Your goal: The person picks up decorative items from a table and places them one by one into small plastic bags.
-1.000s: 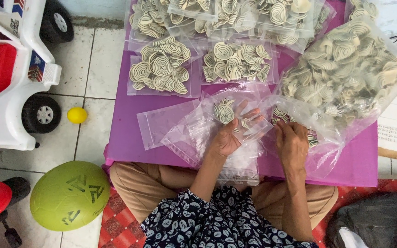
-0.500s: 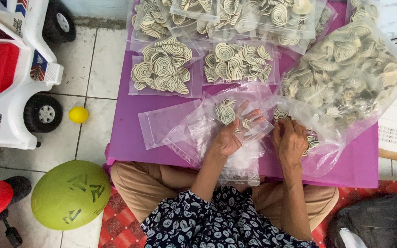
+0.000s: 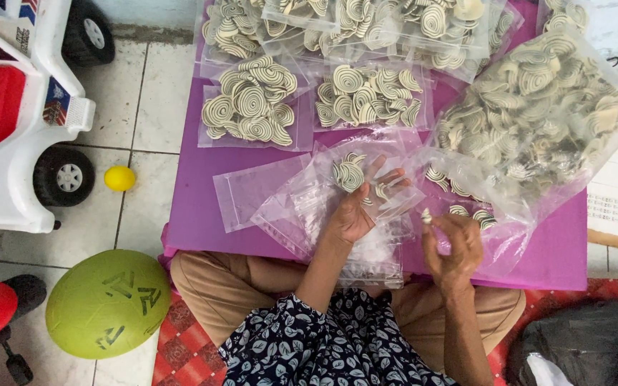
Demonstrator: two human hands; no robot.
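The left hand (image 3: 355, 211) is closed around the mouth of a small clear plastic bag (image 3: 366, 187), fingers spread across its face, and holds it just above the purple table (image 3: 202, 207); several cream-and-dark spiral snacks (image 3: 348, 174) sit inside the bag near its top. The right hand (image 3: 454, 246) is pinched together at thumb and fingertips on a single snack piece (image 3: 427, 214), just to the right of the held bag and apart from it. Directly beyond the right hand lies the large open bag of loose spirals (image 3: 538, 114), its mouth slack on the table with a few pieces spilled near the opening. A flat empty bag (image 3: 252, 189) lies to the left of the held bag, with further clear bags crumpled beneath both hands. Two filled small packets (image 3: 248, 107) rest side by side further back, and more filled packets are piled at the far edge. On the tiled floor to the left stand a white toy car (image 3: 23, 121), a small yellow ball (image 3: 119, 179) and a green balloon (image 3: 107, 304).
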